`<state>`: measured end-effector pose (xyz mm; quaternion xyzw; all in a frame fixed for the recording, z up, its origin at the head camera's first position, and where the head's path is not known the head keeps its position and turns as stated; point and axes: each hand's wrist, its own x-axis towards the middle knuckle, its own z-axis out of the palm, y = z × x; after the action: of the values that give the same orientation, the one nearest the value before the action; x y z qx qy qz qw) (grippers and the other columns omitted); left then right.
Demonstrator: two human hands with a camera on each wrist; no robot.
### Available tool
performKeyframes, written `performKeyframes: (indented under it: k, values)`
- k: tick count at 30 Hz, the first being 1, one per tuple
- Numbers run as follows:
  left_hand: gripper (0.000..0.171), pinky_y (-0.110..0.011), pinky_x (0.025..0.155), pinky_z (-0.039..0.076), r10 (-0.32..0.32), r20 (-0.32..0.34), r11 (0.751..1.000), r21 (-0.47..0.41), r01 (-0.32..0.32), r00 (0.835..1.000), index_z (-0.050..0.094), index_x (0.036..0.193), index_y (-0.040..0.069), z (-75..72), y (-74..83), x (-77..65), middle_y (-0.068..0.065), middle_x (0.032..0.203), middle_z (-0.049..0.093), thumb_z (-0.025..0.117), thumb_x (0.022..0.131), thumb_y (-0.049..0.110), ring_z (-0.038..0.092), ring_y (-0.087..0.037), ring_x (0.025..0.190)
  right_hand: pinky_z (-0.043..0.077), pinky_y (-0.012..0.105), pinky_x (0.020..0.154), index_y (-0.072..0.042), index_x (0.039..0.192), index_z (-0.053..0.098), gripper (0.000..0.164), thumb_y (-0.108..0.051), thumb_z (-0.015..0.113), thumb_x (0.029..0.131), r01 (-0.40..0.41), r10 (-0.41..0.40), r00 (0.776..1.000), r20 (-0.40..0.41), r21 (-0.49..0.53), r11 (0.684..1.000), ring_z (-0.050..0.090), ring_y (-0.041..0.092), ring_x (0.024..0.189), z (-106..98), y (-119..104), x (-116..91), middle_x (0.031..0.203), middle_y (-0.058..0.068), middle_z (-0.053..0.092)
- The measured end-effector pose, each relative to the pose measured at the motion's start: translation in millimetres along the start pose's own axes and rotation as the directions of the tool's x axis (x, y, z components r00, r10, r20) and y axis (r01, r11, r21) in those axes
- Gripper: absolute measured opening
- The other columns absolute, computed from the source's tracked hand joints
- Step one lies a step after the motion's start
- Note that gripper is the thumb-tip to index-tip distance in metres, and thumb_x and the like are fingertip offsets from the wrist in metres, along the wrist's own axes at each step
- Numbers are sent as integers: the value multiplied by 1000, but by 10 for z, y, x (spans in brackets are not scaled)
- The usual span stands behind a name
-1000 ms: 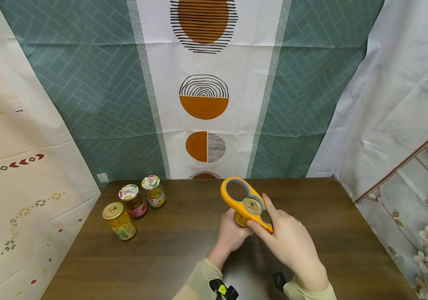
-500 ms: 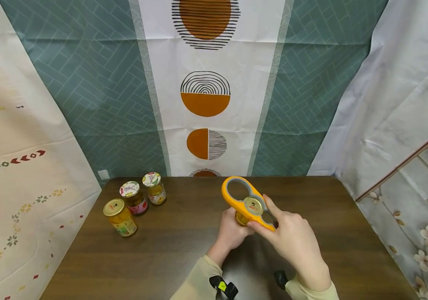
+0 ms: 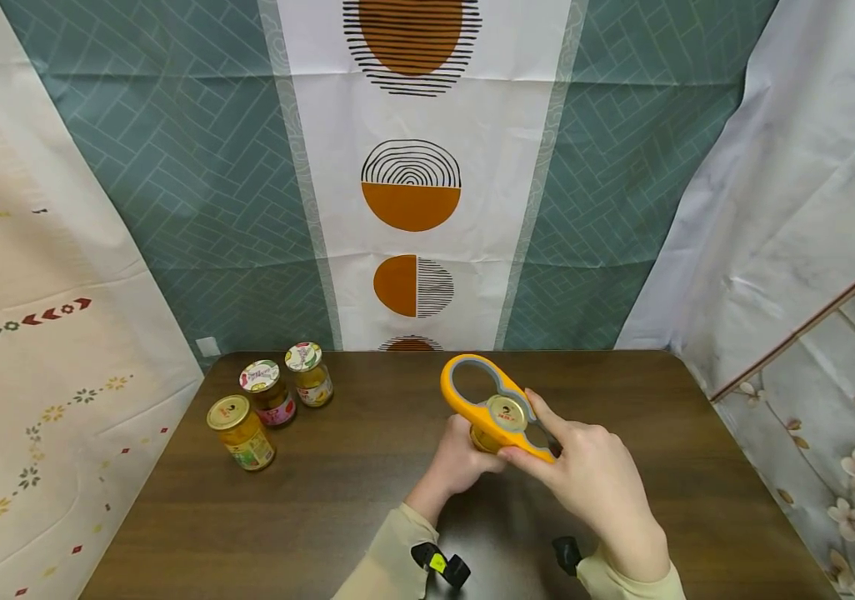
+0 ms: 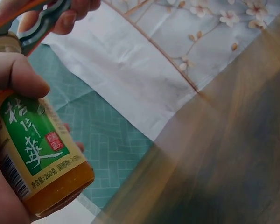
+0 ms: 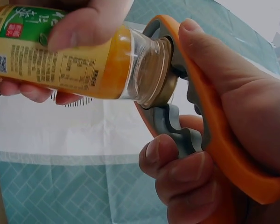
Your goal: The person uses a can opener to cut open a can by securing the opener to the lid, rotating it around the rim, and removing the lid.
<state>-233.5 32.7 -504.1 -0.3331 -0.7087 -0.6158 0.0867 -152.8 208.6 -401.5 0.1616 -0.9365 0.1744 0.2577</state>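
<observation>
My left hand (image 3: 456, 462) grips a glass jar (image 5: 84, 56) with orange contents and a green and yellow label, its fingers wrapped round the body. In the right wrist view the jar lies tilted, with a gold lid (image 5: 167, 77). Around that lid sits an orange and grey jar opener (image 3: 498, 425), which has several ring-shaped openings. My right hand (image 3: 596, 483) holds the opener's near end, thumb on one side and fingers curled on the other. In the left wrist view the jar's label (image 4: 35, 140) faces the camera, while the lid is mostly hidden by the opener.
Three more jars stand at the table's left: a gold-lidded yellow jar (image 3: 243, 437), a dark jar with a pink label (image 3: 270, 398) and a yellow one with a patterned lid (image 3: 312, 379). The brown wooden table (image 3: 307, 533) meets hanging cloths (image 3: 240, 208) at its back and sides.
The opener has shifted slightly, its near end moving a little right with my right hand. My left forearm has moved slightly left. The whole view tilts a little; the three standing jars stay put.
</observation>
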Motion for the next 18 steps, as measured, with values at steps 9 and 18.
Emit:
performKeyframes:
  k: [9, 18]
  values:
    - [50, -25, 72, 50, -31, 297, 953, -278, 117, 954, 58, 105, -9, -189, 183, -11, -15, 90, 61, 64, 56, -14, 55, -11, 78, 26, 24, 40, -26, 138, 59, 81, -71, 72, 72, 61, -61, 997, 38, -2, 998, 25, 5, 44, -65, 15, -24, 51, -14, 24]
    - [51, -18, 67, 45, -2, 512, 888, -394, 237, 859, 57, 101, -14, -248, -55, -60, -6, 82, 60, 64, 53, 0, 53, -8, 72, 35, 21, 45, -36, 141, 54, 84, -73, 72, 68, 129, -132, 988, 86, 45, 991, 34, -1, 49, -108, 44, -58, 59, -23, 34]
